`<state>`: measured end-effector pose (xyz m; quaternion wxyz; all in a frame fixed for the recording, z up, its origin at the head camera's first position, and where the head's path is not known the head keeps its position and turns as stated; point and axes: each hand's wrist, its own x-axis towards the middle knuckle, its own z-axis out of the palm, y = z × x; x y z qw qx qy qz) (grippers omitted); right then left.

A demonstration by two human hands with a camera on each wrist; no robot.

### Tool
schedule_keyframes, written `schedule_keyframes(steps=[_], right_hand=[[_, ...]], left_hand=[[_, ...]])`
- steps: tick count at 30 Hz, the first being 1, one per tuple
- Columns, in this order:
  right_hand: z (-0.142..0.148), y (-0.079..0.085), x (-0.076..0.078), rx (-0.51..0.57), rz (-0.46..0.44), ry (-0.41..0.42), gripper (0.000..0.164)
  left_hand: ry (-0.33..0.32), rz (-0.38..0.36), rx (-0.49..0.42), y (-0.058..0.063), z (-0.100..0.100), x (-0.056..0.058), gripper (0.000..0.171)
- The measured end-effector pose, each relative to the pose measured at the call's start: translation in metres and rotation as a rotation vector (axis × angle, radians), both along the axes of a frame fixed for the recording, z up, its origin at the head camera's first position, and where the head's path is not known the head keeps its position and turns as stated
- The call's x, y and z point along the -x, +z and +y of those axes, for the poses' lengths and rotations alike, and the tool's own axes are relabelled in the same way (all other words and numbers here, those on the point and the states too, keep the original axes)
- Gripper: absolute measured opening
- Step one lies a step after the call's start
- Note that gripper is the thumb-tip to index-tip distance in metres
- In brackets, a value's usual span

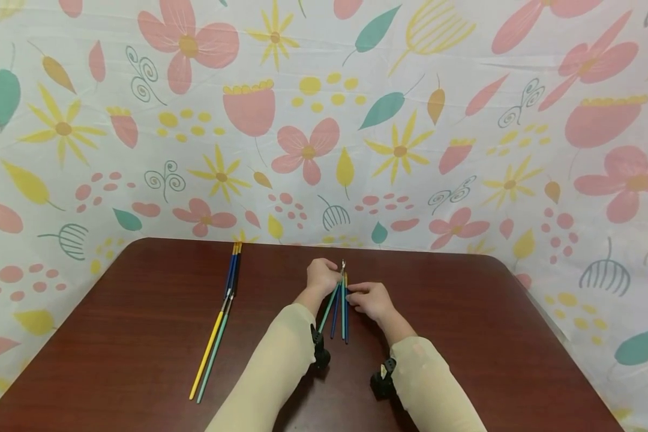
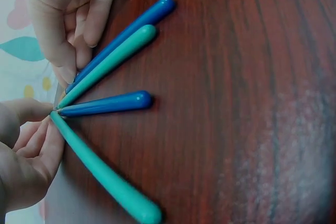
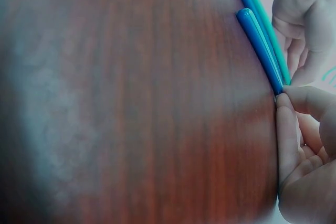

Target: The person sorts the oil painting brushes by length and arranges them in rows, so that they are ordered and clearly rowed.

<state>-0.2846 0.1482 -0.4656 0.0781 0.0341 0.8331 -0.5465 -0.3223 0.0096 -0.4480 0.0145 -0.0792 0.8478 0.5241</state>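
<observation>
In the head view, several paintbrushes fan out on the table between my hands, bristle ends away from me. My left hand (image 1: 322,276) pinches a green paintbrush (image 2: 105,174) near its bristle end; its handle slants toward me, apart from the others. Beside it lie a blue paintbrush (image 2: 110,103), a second green paintbrush (image 2: 113,61) and another blue paintbrush (image 2: 131,32). At the right side of this fan, my right hand (image 1: 375,301) has thumb and forefinger tips at the outer blue paintbrush (image 1: 347,318), pinching it. The bristles are mostly hidden by fingers in both wrist views.
On the left of the brown table (image 1: 129,336) lie a yellow paintbrush (image 1: 207,353) and a green paintbrush (image 1: 216,355). Blue and dark paintbrushes (image 1: 231,270) lie beyond them, reaching the far edge. A flower-patterned cloth (image 1: 313,198) hangs behind the table.
</observation>
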Motion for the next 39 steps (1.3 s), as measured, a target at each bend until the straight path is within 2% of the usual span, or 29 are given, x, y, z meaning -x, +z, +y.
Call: schedule_keyframes(steps=[11,20,31,39], right_hand=[[0.001,0.0,-0.001,0.012,-0.003,0.004,0.03],[0.002,-0.001,0.0,-0.011,0.019,0.009,0.029],[0.001,-0.004,0.001,-0.011,0.013,0.016,0.029],[0.003,-0.003,0.001,-0.003,0.006,0.026,0.03]], left_hand=[[0.068,-0.048,-0.055,0.001,-0.003,-0.003,0.009],[0.113,-0.09,-0.202,0.003,-0.002,-0.006,0.005],[0.116,-0.118,-0.282,0.001,-0.006,-0.01,0.009],[0.097,-0.114,-0.325,0.003,-0.013,-0.017,0.019]])
